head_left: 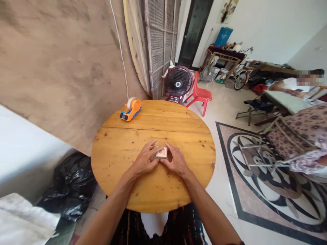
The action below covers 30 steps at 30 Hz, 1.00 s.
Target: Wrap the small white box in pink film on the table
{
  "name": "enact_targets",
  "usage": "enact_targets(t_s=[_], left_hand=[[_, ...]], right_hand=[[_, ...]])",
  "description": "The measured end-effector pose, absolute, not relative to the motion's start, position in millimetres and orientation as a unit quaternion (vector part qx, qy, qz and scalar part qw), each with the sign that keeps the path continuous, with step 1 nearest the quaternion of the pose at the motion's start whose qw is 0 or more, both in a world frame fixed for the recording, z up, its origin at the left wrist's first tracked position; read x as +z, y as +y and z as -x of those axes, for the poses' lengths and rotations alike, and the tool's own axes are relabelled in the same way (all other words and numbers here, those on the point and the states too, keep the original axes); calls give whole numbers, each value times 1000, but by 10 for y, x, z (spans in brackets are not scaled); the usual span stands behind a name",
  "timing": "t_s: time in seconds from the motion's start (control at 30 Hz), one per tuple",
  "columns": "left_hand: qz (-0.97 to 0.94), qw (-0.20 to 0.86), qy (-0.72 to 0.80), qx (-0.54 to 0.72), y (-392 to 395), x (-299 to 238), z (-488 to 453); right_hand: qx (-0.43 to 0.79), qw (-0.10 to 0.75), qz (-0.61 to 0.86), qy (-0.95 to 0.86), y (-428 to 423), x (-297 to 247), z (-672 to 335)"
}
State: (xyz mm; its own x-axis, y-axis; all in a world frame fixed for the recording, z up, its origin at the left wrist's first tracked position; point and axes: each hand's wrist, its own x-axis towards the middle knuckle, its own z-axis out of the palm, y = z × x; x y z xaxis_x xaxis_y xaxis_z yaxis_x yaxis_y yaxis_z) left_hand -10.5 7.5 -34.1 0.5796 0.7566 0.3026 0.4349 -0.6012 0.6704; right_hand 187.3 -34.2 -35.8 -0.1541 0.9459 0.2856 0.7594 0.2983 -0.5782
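Note:
Near the middle of the round wooden table [153,190], a small pale block with reddish print on top [161,152] lies between my two hands. It looks like a small box or a card deck; its kind is not clear. My left hand [146,158] curves round its left side, one finger over its top. From the right, my right hand [176,160] closes on it with thumb and fingers against the edges. The lower part of the block is partly hidden by my thumbs.
An orange and blue tape dispenser [132,109] stands at the table's far left edge. Beyond the table are a fan [178,81] and a red plastic chair [201,93]. Black plastic bags [74,180] lie at the left. Two other people are at the right.

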Motion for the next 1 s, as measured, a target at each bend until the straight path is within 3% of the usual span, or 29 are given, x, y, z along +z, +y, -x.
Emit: enact_targets(t_s=[1.0], left_hand=[[-809,319,374,322,69,-321,129]], right_hand=[[143,297,566,-756,-310,-396,-1890]])
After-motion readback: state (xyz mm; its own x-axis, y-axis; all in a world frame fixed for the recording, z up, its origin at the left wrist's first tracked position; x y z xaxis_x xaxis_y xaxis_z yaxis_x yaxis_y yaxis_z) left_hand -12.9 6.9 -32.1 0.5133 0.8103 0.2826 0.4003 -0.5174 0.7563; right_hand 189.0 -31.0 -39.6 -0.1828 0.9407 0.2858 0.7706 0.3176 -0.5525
